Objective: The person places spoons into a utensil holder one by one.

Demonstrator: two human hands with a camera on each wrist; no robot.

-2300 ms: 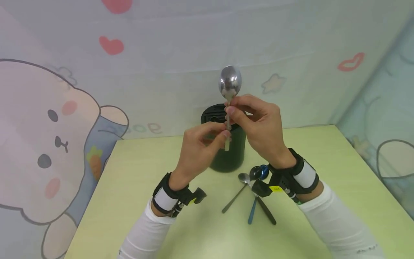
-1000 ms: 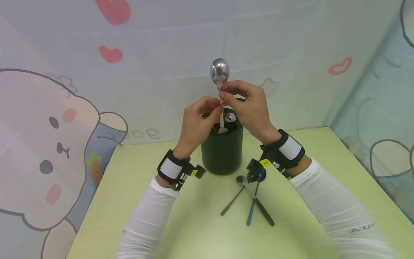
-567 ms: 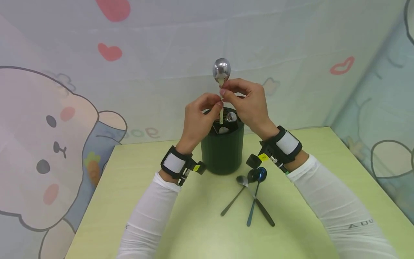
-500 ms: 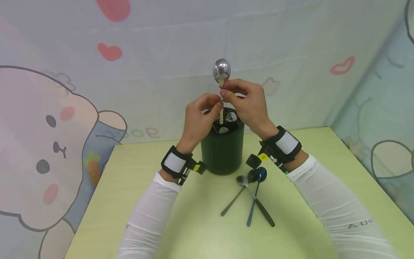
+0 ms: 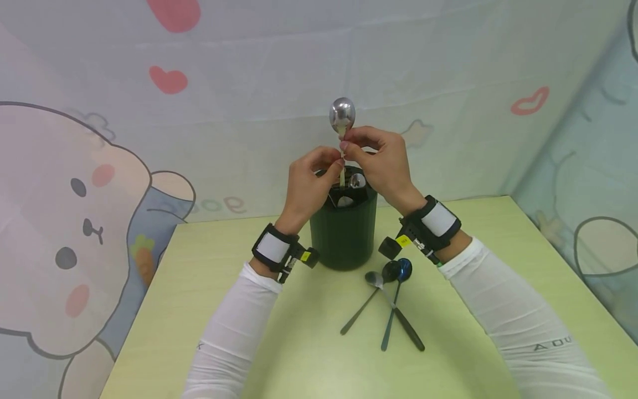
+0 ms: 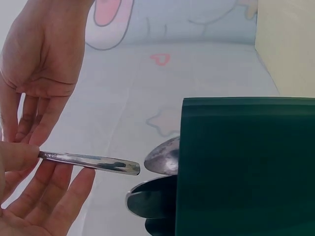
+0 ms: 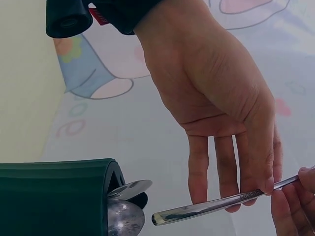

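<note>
Upright above the dark green holder (image 5: 343, 233), the silver spoon (image 5: 341, 119) stood bowl up, its handle tip hanging just over the holder's mouth and apart from the rim. The right hand (image 5: 380, 165) pinched the neck just under the bowl between thumb and fingertips; the left hand (image 5: 307, 185) pinched the handle a little lower, its other fingers loosely extended.

To do this step well, I judge the handle should be kept plumb and steered toward a free gap, since two other spoon bowls (image 5: 355, 181) already stuck up inside the holder and the tip could catch on them or on the rim. The lower pinch was best placed for guiding and the upper one for bearing the weight; letting go only once the tip was well inside would avoid a clatter.

On the yellow-green worktop (image 5: 209, 288), just beside the holder, three more spoons (image 5: 386, 299) lay crossed, one of them blue.

In the right wrist view, small stamped lettering (image 7: 250, 195) showed on the handle, too fine to read. A yellow tag (image 5: 404, 240) sat on the right wrist strap, its print illegible. Backwards-looking characters showed on the cartoon backdrop (image 5: 75, 183) behind, also not readable.
</note>
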